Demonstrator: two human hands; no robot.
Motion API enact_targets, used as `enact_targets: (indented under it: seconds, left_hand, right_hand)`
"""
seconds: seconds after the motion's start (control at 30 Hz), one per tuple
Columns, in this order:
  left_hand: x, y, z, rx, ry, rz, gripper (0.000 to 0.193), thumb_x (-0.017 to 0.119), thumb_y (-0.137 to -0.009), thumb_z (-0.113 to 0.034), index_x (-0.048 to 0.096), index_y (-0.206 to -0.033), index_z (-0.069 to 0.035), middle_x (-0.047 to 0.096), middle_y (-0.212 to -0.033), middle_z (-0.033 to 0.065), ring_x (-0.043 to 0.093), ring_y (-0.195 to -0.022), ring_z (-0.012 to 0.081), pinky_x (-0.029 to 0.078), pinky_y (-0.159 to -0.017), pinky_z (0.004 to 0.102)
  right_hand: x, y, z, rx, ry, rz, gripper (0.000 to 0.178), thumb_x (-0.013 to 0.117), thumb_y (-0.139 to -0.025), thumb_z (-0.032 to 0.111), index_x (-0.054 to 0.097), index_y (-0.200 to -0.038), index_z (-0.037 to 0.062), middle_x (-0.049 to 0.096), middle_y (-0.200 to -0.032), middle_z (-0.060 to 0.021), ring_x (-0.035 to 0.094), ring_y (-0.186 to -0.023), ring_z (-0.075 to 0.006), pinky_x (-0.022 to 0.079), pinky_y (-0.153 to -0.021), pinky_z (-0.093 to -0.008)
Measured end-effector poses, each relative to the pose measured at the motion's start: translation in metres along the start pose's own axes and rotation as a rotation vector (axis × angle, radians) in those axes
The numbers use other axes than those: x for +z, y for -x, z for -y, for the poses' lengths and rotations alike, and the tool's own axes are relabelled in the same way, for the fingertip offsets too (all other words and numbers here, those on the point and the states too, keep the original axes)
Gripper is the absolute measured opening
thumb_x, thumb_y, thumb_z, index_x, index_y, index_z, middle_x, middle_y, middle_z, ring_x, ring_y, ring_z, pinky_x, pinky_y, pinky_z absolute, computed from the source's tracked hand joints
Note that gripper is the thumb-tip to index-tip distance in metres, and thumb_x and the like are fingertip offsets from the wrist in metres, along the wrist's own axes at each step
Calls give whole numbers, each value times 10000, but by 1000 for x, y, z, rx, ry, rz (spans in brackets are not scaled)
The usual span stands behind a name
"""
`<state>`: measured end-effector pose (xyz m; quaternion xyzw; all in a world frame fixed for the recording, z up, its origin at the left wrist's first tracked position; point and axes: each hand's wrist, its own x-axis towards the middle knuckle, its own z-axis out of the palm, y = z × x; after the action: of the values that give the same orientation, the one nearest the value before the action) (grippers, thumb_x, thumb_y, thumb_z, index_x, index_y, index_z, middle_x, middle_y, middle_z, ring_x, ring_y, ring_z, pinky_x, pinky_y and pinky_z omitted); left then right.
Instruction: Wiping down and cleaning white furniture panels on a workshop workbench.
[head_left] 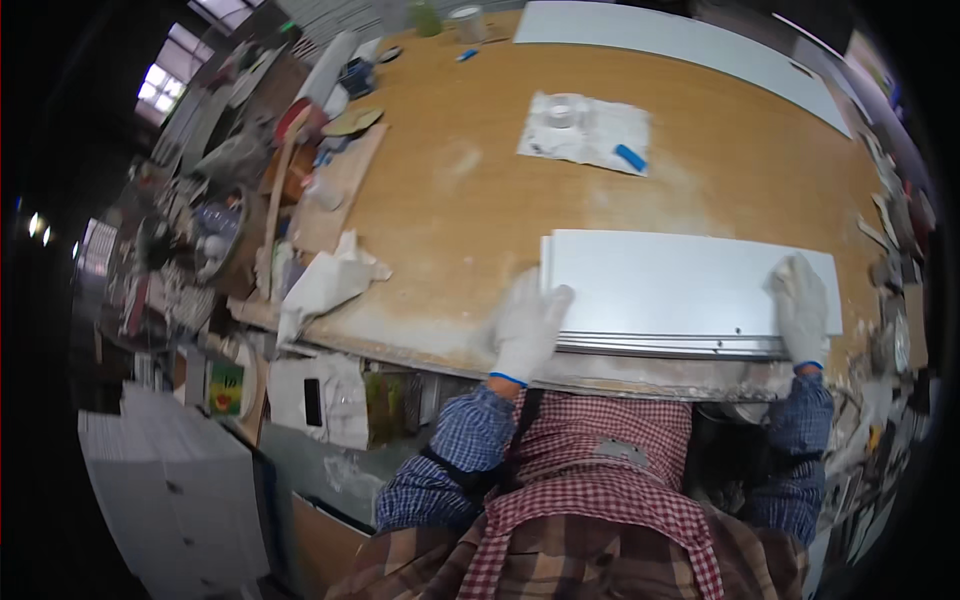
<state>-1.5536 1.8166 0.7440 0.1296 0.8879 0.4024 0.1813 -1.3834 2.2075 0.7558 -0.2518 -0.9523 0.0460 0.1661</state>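
A short stack of white panels [680,285] lies flat near the front edge of the wooden worktable [430,200]. Several panel edges with small dark holes show along the stack's near side. My left hand [530,325], in a white work glove, grips the left end of the stack, its thumb over the top panel; motion blurs it slightly. At the right end, my gloved right hand [800,305] holds the panels, with its fingers bent over the top face.
Farther back, a white sheet [590,125] carries a roll of tape [562,112] and a blue block [630,157]. A long white panel [680,50] lies along the far edge. Clutter and a crumpled cloth [325,285] line the left side. White panels [170,490] stand stacked at lower left.
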Motion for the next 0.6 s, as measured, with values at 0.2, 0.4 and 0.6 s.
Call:
enact_targets:
  seconds: [0.2,0.4,0.6]
  left_hand:
    - [20,5,21,81,161,-146,784,508,-1014,-494,322,-1521,74,467,-1472,316,482,-1356,400,396,-1106,416]
    - [15,-15,51,317,113,11,1360,955,-571,-352,127,-1590,1,471,-1434,233,544,-1251,333,470,-1043,411]
    - [20,-25,84,86,-134,331,1385,904,-632,-478,34,-1592,12,259,-1617,229,470,-1374,370,467,-1084,423]
  right_hand:
    - [37,-16,94,-363,-28,-146,404,569,-974,270,624,-1231,-37,598,-1351,-235,520,-1302,-397,381,-1118,-473]
    - [52,-22,251,-683,-249,-90,415,599,-935,326,566,-1243,51,562,-1341,-174,491,-1277,-334,346,-1112,-450]
    - [34,-3,290,-926,-437,168,433,554,-937,317,522,-1289,67,547,-1199,-163,501,-1178,-351,370,-1076,-450]
